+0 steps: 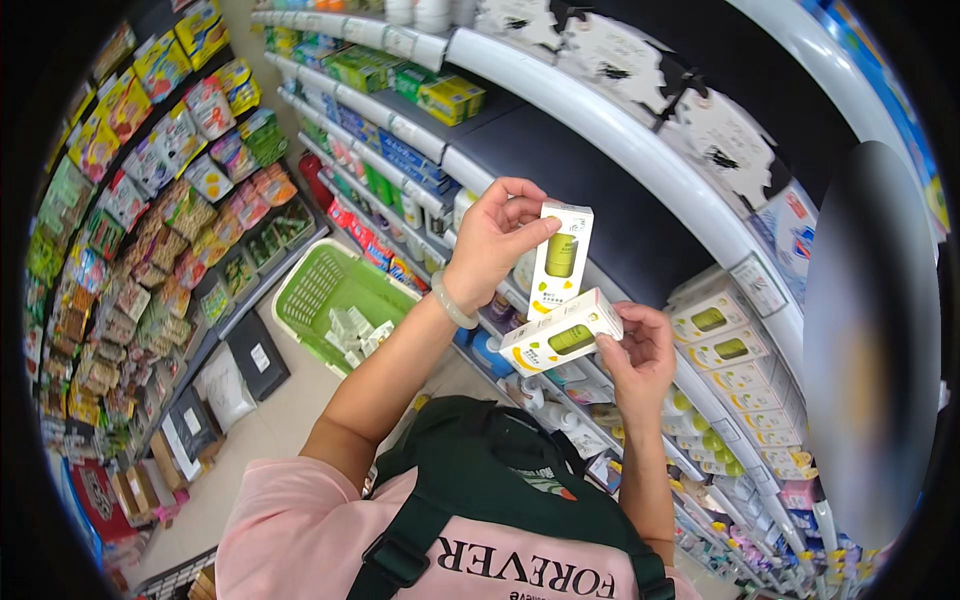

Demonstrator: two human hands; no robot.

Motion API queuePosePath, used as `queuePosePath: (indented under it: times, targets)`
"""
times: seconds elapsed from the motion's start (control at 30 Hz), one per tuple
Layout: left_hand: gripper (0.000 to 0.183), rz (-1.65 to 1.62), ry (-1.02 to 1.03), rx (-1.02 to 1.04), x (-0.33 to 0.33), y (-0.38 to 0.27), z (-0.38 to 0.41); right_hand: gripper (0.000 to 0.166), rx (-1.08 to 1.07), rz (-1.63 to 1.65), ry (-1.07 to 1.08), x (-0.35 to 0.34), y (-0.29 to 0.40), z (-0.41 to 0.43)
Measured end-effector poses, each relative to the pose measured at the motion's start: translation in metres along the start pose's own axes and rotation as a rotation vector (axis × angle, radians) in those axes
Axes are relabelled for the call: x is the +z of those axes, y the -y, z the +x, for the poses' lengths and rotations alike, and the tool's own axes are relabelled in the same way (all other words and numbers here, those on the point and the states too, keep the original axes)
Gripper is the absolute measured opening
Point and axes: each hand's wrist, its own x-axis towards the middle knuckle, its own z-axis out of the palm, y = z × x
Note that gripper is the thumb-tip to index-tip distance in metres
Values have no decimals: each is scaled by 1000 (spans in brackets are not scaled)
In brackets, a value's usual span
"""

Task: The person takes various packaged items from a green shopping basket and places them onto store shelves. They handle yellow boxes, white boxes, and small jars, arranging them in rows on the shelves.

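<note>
My left hand (504, 244) grips the upper end of a slim white carton (551, 289), whose window shows a green tube. Between the thumb and fingers of my right hand (641, 356) is a second white carton (541, 352) of the same kind, tilted, with a similar window. The two cartons meet or overlap near the lower end of the first; whether they touch I cannot tell. Both are held in front of a dark shelf board (585, 180). More cartons of this look form a stack (739, 360) on the shelf to the right of my right hand.
A green and white plastic basket (300, 296) with several small white boxes (349, 337) stands on the aisle floor. Snack packets (161, 217) fill the rack on the left. Parcels (225, 386) lie along its foot. White shelf edges (600, 97) curve close above my hands.
</note>
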Motion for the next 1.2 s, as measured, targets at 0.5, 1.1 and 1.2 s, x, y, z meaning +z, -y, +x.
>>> queuePosePath:
  times: [0.5,1.1,1.2]
  targets:
    - [34,417,-656,-46,-233,-12,-156,34,450,160,457,194,-144,5]
    - [57,1433,-303,-639,-385,127,-314,41,161,-834,1115,299,-333,-88]
    - [55,1508,-146,-642,-379,133,-323,32,64,-745,1083,291,-335,-89]
